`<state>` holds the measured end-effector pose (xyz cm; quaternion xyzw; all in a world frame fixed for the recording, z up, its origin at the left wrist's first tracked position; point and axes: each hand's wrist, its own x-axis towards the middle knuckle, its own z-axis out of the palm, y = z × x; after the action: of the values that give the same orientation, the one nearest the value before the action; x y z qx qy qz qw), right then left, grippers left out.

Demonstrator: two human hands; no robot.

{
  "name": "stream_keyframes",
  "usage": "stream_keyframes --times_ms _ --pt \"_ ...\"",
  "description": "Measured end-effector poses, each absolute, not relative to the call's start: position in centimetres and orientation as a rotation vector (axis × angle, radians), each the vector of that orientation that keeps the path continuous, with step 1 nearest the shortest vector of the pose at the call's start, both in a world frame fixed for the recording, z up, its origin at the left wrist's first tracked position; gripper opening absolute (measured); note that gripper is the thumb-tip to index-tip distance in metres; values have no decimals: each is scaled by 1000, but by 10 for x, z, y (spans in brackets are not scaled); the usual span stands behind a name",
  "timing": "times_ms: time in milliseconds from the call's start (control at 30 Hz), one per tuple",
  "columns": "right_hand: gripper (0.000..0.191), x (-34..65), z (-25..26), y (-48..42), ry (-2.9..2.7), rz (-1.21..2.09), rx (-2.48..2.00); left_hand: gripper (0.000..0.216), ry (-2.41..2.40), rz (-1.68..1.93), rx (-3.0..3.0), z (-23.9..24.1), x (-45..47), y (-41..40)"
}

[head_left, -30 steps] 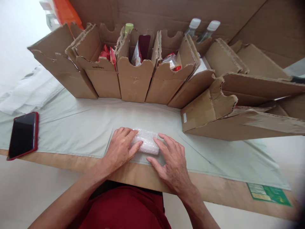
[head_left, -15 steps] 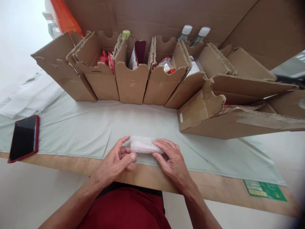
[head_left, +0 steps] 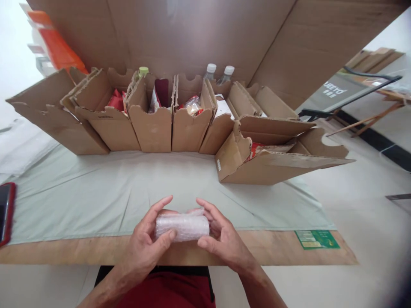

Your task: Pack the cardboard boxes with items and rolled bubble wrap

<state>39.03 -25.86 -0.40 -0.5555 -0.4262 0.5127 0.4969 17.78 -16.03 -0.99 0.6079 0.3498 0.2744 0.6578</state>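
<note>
Lifted since half a second ago: bubble-wrapped bundle point(head_left: 182, 226), then lying on the cloth under both hands, now held clear of it above the table's near edge.

Left hand point(head_left: 143, 244) — fingers curled around the bundle's left end, thumb pressed on its front, index finger raised over the top.
Right hand point(head_left: 221, 237) — fingers cupped around the right end, thumb underneath in front; gripping the same bundle.
Bundle — short roll of clear bubble wrap, lying sideways between the two hands; contents not readable through the wrap.

Pale green cloth point(head_left: 96, 196) — spread across the brown tabletop point(head_left: 80, 254), creased.
Row of open cardboard boxes point(head_left: 154, 128) — standing at the cloth's far side, holding red and clear packets.
Tipped cardboard box point(head_left: 266, 164) — on its side to the right of the row, something red inside, possibly a packet.
Two white-capped bottles point(head_left: 218, 72) — behind the row, against a large cardboard sheet point(head_left: 192, 34).
Phone in a red case point(head_left: 4, 211) — at the left edge, partly cut off.
Green label point(head_left: 316, 239) — on the tabletop's right end.
</note>
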Motion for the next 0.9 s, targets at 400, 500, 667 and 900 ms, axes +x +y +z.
stream_keyframes --times_ms 400,500,667,900 --pt "19 436 27 -266 -1188 887 -1545 58 604 512 1724 22 236 -147" --pt "17 458 47 -272 -1222 750 -1612 68 539 595 1906 48 254 -140" --pt "16 503 86 -291 -1309 507 -1705 58 387 915 2118 91 308 -117" --pt "25 554 131 -318 -1127 212 -1760 38 214 1036 2385 89 387 -101"
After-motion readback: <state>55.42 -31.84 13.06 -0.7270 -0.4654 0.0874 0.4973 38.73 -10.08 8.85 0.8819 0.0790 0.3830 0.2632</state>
